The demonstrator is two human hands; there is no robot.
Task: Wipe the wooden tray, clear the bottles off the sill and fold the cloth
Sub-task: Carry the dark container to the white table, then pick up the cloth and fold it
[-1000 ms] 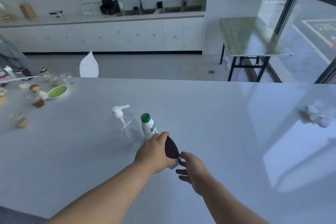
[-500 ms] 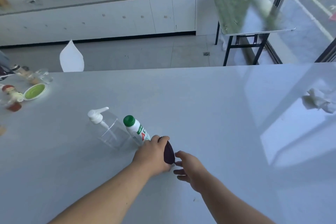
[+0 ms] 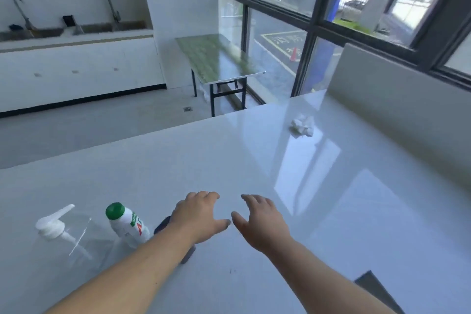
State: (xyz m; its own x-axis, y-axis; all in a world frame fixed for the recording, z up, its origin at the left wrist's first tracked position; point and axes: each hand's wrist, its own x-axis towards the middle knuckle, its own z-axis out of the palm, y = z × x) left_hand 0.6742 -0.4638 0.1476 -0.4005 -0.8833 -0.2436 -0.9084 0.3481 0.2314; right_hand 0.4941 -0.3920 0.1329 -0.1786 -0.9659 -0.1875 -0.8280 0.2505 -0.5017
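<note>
1. My left hand (image 3: 201, 216) and right hand (image 3: 257, 222) hover low in the frame's centre, each grip empty with fingers spread, free to reach onward.
2. The green-capped bottle (image 3: 126, 223) and clear pump bottle (image 3: 68, 239) stand together at lower left on the white surface (image 3: 318, 211), off the sill.
3. A dark object (image 3: 163, 225) shows beside my left wrist; what it is, I cannot tell.
4. The crumpled white cloth (image 3: 302, 125) waits at centre right, unfolded, likely my next target.
</note>
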